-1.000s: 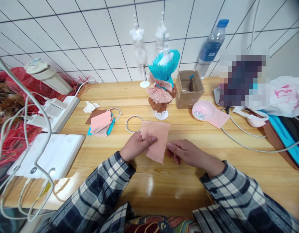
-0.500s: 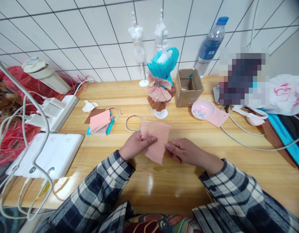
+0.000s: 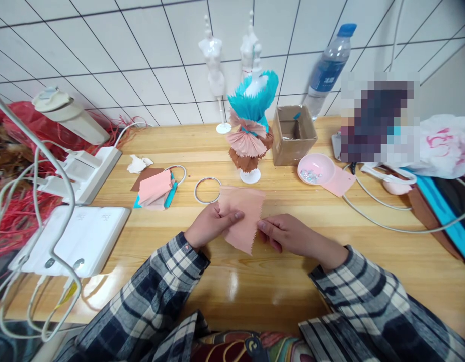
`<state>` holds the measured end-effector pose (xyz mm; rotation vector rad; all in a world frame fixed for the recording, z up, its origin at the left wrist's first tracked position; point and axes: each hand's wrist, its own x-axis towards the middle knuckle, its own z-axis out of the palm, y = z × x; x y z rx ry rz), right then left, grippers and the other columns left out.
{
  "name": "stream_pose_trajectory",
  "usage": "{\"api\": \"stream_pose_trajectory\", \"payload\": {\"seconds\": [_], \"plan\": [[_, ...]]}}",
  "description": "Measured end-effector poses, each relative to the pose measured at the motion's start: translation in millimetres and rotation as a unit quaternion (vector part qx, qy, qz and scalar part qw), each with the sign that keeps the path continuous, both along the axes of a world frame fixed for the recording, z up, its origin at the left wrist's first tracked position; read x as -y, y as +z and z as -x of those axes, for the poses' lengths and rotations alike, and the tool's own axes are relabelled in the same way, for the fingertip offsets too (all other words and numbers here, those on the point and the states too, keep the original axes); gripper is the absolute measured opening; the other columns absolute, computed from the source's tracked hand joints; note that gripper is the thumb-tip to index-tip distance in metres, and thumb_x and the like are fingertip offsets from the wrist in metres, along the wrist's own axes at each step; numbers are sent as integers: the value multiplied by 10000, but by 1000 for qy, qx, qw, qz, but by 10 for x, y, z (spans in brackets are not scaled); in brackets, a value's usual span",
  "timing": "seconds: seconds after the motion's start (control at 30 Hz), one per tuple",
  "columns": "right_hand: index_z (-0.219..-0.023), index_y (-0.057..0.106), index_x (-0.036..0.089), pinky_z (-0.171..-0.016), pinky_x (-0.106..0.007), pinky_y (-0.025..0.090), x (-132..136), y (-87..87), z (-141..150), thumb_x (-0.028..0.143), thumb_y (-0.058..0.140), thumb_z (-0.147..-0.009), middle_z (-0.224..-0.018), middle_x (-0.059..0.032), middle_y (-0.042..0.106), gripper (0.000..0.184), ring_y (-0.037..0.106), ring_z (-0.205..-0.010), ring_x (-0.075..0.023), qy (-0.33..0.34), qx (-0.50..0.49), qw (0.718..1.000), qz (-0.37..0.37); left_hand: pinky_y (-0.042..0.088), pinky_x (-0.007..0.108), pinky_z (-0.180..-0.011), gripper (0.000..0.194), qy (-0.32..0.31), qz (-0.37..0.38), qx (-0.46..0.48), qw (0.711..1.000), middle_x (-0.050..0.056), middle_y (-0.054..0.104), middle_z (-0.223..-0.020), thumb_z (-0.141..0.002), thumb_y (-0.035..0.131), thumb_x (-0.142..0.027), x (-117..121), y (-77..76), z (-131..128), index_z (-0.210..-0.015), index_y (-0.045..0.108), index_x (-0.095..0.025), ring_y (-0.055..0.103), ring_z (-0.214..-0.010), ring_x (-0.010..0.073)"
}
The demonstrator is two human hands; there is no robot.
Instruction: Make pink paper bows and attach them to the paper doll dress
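A piece of pink crepe paper (image 3: 242, 231) with a zigzag-cut right edge is held up over the table. My left hand (image 3: 208, 224) grips its left side, thumb flat on the front. At the zigzag edge, my right hand (image 3: 283, 232) pinches the paper between thumb and fingers. Just beyond stands a small dress-form mannequin (image 3: 250, 175) on a white base, dressed in turquoise, pink and brown pleated paper (image 3: 247, 143). A thin metal ring (image 3: 196, 192) lies near my left hand. Further left is a stack of pink, brown and turquoise paper pieces (image 3: 155, 188).
Behind are another white mannequin (image 3: 216, 75), a cardboard box (image 3: 295, 151) and a water bottle (image 3: 326, 70). A pink bowl of beads (image 3: 323, 168) sits right of centre. Cables (image 3: 68, 216), a power strip (image 3: 98, 173) and a white multi-button box (image 3: 74, 241) crowd the left.
Almost nothing differs. Both hands keep the same hold on the pink paper, and the whole view has shifted very slightly.
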<state>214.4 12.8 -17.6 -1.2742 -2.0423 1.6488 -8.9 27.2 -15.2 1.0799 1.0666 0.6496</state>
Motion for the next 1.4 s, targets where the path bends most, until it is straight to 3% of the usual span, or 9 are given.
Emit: {"api": "stream_pose_trajectory", "payload": {"seconds": [0.3, 0.53, 0.7, 0.83, 1.0, 1.1, 1.2, 1.4], "plan": [[-762, 601, 178, -578, -235, 403, 12, -13, 8, 550, 309, -961, -518, 5, 615, 513, 554, -508, -120, 8, -11, 1000, 14, 510, 246, -657, 300, -20, -2, 10, 1000, 32, 745, -802, -754, 708, -407, 0, 10, 11, -883, 696, -137, 680, -741, 175], [-868, 637, 167, -580, -254, 387, -6, 18, -61, 559, 296, -958, -568, 14, 550, 528, 509, -542, -124, -9, -21, 1000, 15, 510, 252, -661, 331, -12, 14, 13, 1000, 37, 744, -807, -751, 705, -432, 0, 14, 7, -904, 692, -139, 680, -740, 179], [-1175, 517, 183, -747, -294, 415, -1, 151, -212, 485, 327, -976, -791, -11, 582, 408, 543, -789, -160, 94, -58, 993, 39, 503, 239, -644, 328, 1, 23, 6, 1000, 41, 744, -823, -747, 709, -435, -4, 15, 6, -870, 693, -131, 671, -699, 159], [-1005, 516, 188, -751, -302, 412, -10, 173, -233, 454, 320, -986, -806, -19, 596, 331, 543, -767, -156, 65, -4, 998, -13, 507, 237, -656, 326, 4, 26, 21, 999, 37, 741, -819, -758, 706, -420, -2, 24, -4, -916, 684, -136, 671, -721, 157], [-1015, 555, 217, -643, -274, 386, -20, 132, -199, 482, 296, -987, -684, 18, 571, 372, 528, -634, -137, 37, 34, 997, -54, 510, 240, -651, 318, 7, 38, 28, 999, 41, 741, -840, -754, 710, -415, 7, 16, -11, -910, 684, -139, 672, -717, 157], [-840, 560, 197, -623, -279, 367, 12, 102, -138, 467, 176, -1005, -600, 13, 547, 497, 508, -585, -136, 1, 58, 996, -70, 515, 252, -664, 324, 5, 41, 24, 999, 46, 745, -857, -748, 713, -422, 9, 18, -14, -911, 690, -143, 678, -732, 167], [-695, 509, 189, -630, -287, 352, 33, 67, -55, 403, 218, -1010, -580, 2, 570, 479, 502, -568, -135, 9, 83, 992, -99, 511, 250, -646, 327, 12, 35, 1, 999, 38, 744, -821, -735, 721, -427, 11, 33, -23, -895, 695, -143, 679, -719, 170], [-717, 476, 201, -590, -266, 322, 14, 38, 9, 371, 269, -1001, -584, 13, 573, 390, 509, -571, -134, 0, 65, 989, -132, 485, 215, -593, 288, 10, 25, -10, 1000, 19, 734, -785, -743, 717, -413, 20, 59, -45, -847, 693, -145, 662, -687, 146]]}}
